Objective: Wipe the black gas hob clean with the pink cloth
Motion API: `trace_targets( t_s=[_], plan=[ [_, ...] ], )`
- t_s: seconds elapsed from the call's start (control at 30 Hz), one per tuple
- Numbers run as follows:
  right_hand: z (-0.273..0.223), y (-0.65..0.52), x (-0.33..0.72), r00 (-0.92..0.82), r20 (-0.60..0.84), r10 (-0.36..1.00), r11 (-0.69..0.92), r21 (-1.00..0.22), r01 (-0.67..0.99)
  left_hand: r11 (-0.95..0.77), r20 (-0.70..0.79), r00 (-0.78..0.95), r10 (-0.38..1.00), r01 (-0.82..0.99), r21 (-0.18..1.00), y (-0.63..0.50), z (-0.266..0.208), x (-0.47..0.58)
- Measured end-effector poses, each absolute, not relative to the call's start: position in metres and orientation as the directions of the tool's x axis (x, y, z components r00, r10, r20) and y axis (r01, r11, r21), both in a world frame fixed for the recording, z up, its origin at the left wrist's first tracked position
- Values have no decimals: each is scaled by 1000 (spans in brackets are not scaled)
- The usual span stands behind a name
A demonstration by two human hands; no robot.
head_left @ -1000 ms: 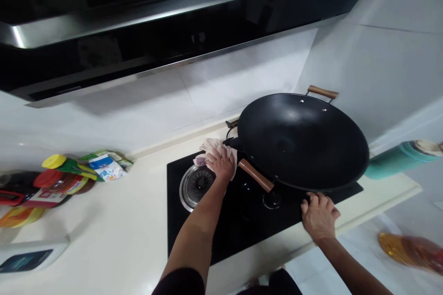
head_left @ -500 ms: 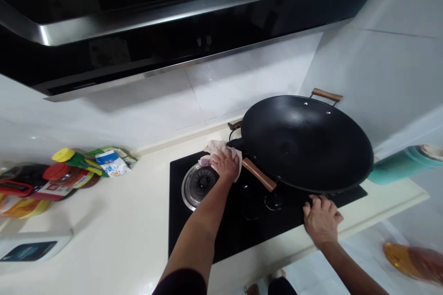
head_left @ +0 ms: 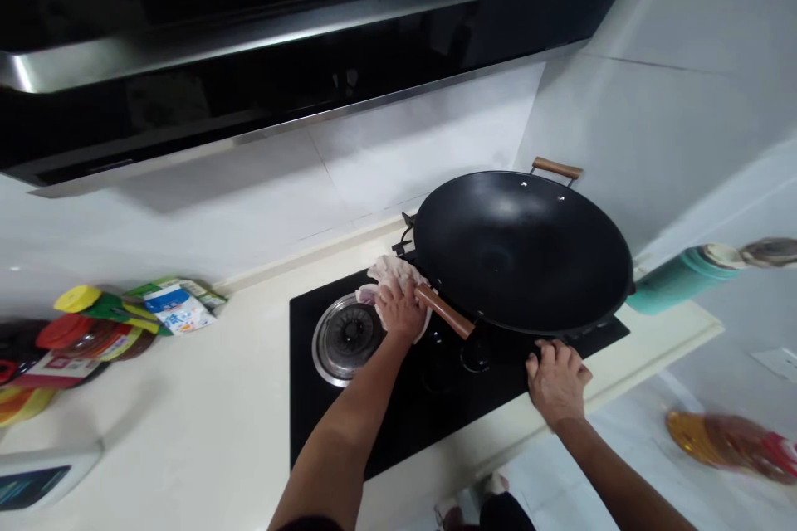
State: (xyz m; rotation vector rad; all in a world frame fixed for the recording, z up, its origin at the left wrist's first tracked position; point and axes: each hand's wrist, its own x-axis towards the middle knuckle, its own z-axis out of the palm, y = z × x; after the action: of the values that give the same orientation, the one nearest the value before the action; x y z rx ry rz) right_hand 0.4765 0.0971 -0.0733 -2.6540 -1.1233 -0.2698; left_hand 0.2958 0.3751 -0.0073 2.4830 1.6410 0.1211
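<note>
My left hand (head_left: 402, 313) presses a crumpled pale pink cloth (head_left: 393, 270) onto the black glass cooktop (head_left: 336, 431), between the round metal burner (head_left: 349, 338) and the wok. Its fingers lie over the cloth, close beside the front wooden handle (head_left: 445, 311) of the large black wok (head_left: 523, 257). The wok sits over the right side of the cooktop, its inside bare. My right hand (head_left: 557, 382) rests on the cooktop's front edge below the wok, fingers apart and slightly bent, with nothing seen in it. A control knob (head_left: 476, 357) lies between my hands.
A black range hood (head_left: 280, 58) overhangs the cooktop. Sauce bottles (head_left: 93, 338) and seasoning packets (head_left: 178, 307) lie on the left of the counter (head_left: 199, 415), near a white bottle (head_left: 50, 473). A teal container (head_left: 682, 280) is at right; an oil bottle (head_left: 726, 444) is lower right.
My left hand and the cloth have slid slightly toward the front right, nearer the wok's front handle. My right hand stays at the cooktop edge. The camera view has shifted right.
</note>
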Motion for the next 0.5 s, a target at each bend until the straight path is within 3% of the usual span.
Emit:
trace_targets(
  t_s=[0.17, 0.33, 0.5],
  plan=[
    [-73, 99, 475, 693, 264, 671, -679, -158, 717, -603, 17, 611, 792, 777, 178, 333, -6, 287],
    [-74, 99, 476, 695, 248, 674, -679, -161, 716, -830, 50, 841, 539, 520, 200, 327, -4, 311],
    [-73, 98, 478, 699, 241, 673, -686, -149, 712, -929, 83, 940, 331, 310, 201, 339, -8, 331]
  ],
)
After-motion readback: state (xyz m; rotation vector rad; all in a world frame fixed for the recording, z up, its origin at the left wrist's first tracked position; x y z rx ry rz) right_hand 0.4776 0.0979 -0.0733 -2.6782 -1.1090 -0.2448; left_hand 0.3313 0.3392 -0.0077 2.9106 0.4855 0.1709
